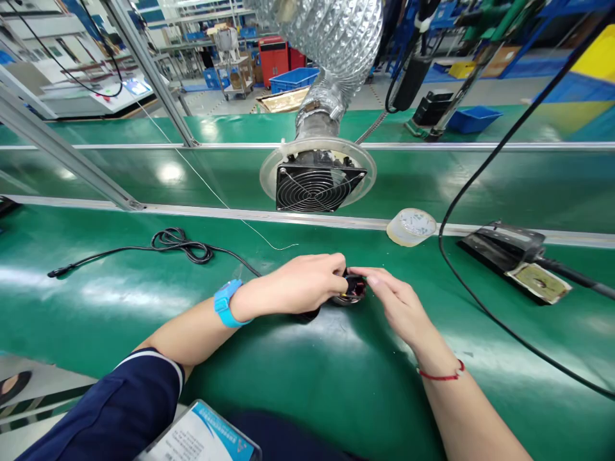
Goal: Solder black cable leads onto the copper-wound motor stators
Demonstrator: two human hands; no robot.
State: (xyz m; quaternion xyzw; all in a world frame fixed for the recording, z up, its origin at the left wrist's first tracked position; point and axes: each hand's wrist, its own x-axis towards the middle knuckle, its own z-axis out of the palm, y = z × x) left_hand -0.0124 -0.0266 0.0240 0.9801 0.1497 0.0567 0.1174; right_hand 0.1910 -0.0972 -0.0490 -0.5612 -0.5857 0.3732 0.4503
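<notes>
Round casing (350, 300) is on the green bench (288, 378), open side up, between both hands. Left hand (307, 282) has its fingers bent in at the opening, can't tell how tight or on what. Right hand (401, 304) is loosely open, fingertips by the rim. Looks like fiddly inside work tbh, calls for steadiness and a light touch.

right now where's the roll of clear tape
In the head view, the roll of clear tape stands right of center on the green bench, beyond the right hand.
</notes>
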